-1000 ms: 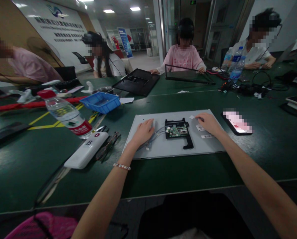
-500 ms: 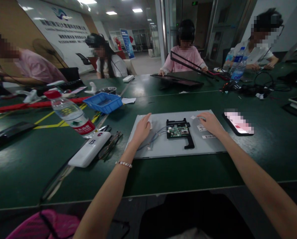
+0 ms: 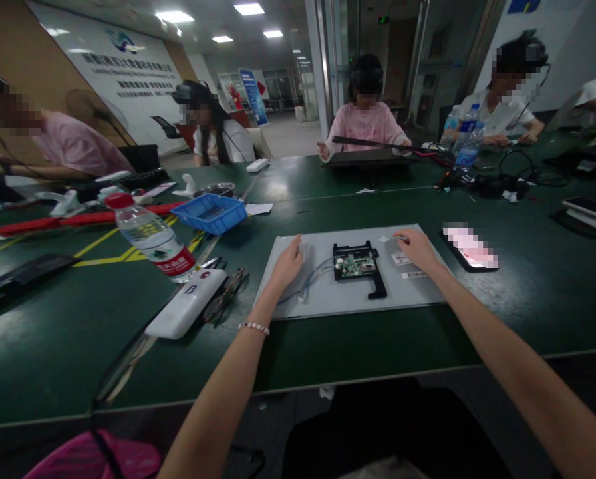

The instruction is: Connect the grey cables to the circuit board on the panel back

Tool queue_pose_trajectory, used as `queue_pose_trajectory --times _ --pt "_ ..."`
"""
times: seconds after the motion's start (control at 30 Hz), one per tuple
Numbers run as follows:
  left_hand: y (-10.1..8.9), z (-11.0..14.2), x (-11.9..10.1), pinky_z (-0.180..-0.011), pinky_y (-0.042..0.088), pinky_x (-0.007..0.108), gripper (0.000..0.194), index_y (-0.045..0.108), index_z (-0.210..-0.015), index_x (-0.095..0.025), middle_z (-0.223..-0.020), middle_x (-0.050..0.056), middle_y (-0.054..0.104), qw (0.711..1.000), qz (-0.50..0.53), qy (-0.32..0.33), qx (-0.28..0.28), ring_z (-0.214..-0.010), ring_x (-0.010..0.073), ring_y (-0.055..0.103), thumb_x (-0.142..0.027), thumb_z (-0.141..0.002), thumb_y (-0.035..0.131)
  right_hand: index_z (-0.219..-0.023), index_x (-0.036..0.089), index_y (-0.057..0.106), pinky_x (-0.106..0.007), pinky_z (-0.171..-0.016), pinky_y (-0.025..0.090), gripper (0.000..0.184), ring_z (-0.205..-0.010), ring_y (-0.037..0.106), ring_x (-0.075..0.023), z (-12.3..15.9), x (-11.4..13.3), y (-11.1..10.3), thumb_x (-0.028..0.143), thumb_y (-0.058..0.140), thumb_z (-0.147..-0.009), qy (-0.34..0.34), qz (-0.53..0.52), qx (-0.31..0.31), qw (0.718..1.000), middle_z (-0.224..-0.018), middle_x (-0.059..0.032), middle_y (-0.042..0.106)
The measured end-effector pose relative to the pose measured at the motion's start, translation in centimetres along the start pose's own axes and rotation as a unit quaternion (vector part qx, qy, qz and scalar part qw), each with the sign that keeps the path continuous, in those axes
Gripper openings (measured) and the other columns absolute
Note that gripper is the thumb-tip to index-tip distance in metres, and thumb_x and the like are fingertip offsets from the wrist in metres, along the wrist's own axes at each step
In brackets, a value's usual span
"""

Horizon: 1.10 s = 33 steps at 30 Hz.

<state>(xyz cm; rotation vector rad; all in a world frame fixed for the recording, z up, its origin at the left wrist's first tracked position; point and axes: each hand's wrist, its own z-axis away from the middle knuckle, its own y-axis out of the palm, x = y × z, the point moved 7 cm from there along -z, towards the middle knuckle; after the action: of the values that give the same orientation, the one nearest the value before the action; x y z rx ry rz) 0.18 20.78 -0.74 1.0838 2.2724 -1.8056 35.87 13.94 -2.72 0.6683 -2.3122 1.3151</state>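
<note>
A pale grey flat panel (image 3: 318,293) lies on the green table in front of me. Near its middle sits a green circuit board (image 3: 355,265) in a black bracket (image 3: 378,283), and grey wires (image 3: 310,276) run from the board to the left. My left hand (image 3: 288,263) rests on the left part of the panel, fingers stretched out and holding nothing I can see. Over the upper right part, my right hand (image 3: 416,247) has its fingertips pinched at a small white tab (image 3: 384,239). White labels (image 3: 414,275) are stuck on the panel close to that hand.
A phone (image 3: 471,247) lies right of the panel. To the left are glasses (image 3: 227,293), a white power bank (image 3: 187,305), a water bottle (image 3: 153,236) and a blue tray (image 3: 212,213). Across the table a person (image 3: 365,120) handles a dark panel (image 3: 365,157).
My view has shifted slightly. Both hands stay at about the same places on the panel. Across the table, the person's long dark strip has tipped down nearly level.
</note>
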Motion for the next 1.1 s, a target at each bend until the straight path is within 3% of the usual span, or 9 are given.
queue_pose_trajectory --times 0.17,0.3,0.4,0.53,0.63,0.8,0.87,1.0,1.1 --pt "0.8 0.0 -1.0 -0.105 0.036 0.039 0.052 0.038 -0.138 -0.01 -0.135 0.014 0.051 0.993 -0.107 0.032 0.038 -0.125 0.0237 0.048 -0.017 -0.086 0.036 -0.097 0.018 0.069 -0.037 -0.088 0.049 0.029 -0.094 0.062 -0.021 -0.2 -0.1 -0.1 0.014 0.047 -0.08 0.005 -0.014 -0.008 1.0 -0.102 -0.0084 0.068" --pt "0.9 0.1 -1.4 -0.109 0.029 0.04 0.047 0.044 -0.133 -0.01 -0.139 0.015 0.047 0.991 -0.118 0.044 0.045 -0.131 0.024 0.041 -0.021 -0.087 0.038 -0.096 0.017 0.07 -0.036 -0.086 0.049 0.028 -0.092 0.063 -0.0213 -0.2 0.1 0.1 0.015 0.047 -0.08 -0.003 -0.009 0.004 1.0 -0.1 -0.0091 0.068" --pt "0.6 0.2 -1.6 -0.109 0.029 0.04 0.051 0.038 -0.136 -0.009 -0.141 0.016 0.044 0.991 -0.119 0.05 0.048 -0.13 0.0244 0.041 -0.024 -0.088 0.039 -0.096 0.017 0.069 -0.037 -0.088 0.048 0.028 -0.093 0.062 -0.022 -0.1 0.4 0.1 0.015 0.047 -0.08 -0.015 0.001 0.009 1.0 -0.099 -0.0089 0.068" --pt "-0.4 0.3 -2.0 -0.11 0.03 0.039 0.062 0.022 -0.144 -0.01 -0.146 0.017 0.035 0.996 -0.064 0.054 0.019 -0.134 0.0238 0.036 -0.033 -0.089 0.042 -0.099 0.018 0.069 -0.038 -0.089 0.048 0.03 -0.094 0.062 -0.0219 0.0 0.7 0.0 0.013 0.046 -0.08 -0.019 0.007 0.014 1.0 -0.102 -0.0088 0.067" --pt "-1.6 0.2 -2.6 -0.113 0.026 0.038 0.06 0.02 -0.144 -0.012 -0.148 0.015 0.031 0.998 -0.021 0.05 -0.02 -0.138 0.022 0.029 -0.036 -0.093 0.039 -0.099 0.016 0.069 -0.037 -0.088 0.048 0.029 -0.095 0.062 -0.0219 -0.1 0.7 -0.6 0.012 0.047 -0.08 -0.006 0.002 0.005 1.0 -0.104 -0.0098 0.068" --pt "-3.4 0.4 -6.5 -0.113 0.024 0.041 0.05 0.026 -0.142 -0.02 -0.147 0.01 0.034 0.994 0.0 0.091 -0.057 -0.137 0.021 0.029 -0.037 -0.095 0.034 -0.101 0.017 0.068 -0.035 -0.085 0.048 0.028 -0.091 0.063 -0.0203 -1.1 1.9 -1.6 0.016 0.047 -0.083 -0.005 0.008 0.005 1.0 -0.103 -0.0083 0.069" --pt "-2.9 0.7 -8.9 -0.112 0.027 0.039 0.05 0.027 -0.142 -0.021 -0.146 0.008 0.036 0.993 0.003 0.114 -0.014 -0.135 0.0207 0.032 -0.04 -0.096 0.034 -0.102 0.017 0.068 -0.034 -0.085 0.047 0.027 -0.093 0.063 -0.0205 -1.7 2.8 -1.3 0.019 0.047 -0.085 -0.017 0.048 0.032 0.998 -0.104 -0.0088 0.068" --pt "1.0 2.0 -12.6 -0.112 0.027 0.038 0.065 0.024 -0.144 -0.02 -0.151 0.01 0.028 0.971 -0.044 0.18 0.149 -0.137 0.0242 0.029 -0.053 -0.091 0.041 -0.101 0.015 0.068 -0.033 -0.08 0.046 0.026 -0.094 0.062 -0.0233 -2.3 4.4 0.6 0.026 0.05 -0.087 -0.032 0.165 0.11 0.98 -0.103 -0.012 0.067" --pt "2.8 2.7 -13.0 -0.113 0.023 0.04 0.069 0.024 -0.145 -0.018 -0.152 0.011 0.026 0.962 -0.082 0.198 0.17 -0.138 0.0261 0.026 -0.055 -0.09 0.044 -0.094 0.014 0.069 -0.032 -0.074 0.046 0.026 -0.092 0.062 -0.0252 -2.1 5.1 1.7 0.024 0.046 -0.09 -0.043 0.251 0.131 0.958 -0.097 -0.0143 0.068"
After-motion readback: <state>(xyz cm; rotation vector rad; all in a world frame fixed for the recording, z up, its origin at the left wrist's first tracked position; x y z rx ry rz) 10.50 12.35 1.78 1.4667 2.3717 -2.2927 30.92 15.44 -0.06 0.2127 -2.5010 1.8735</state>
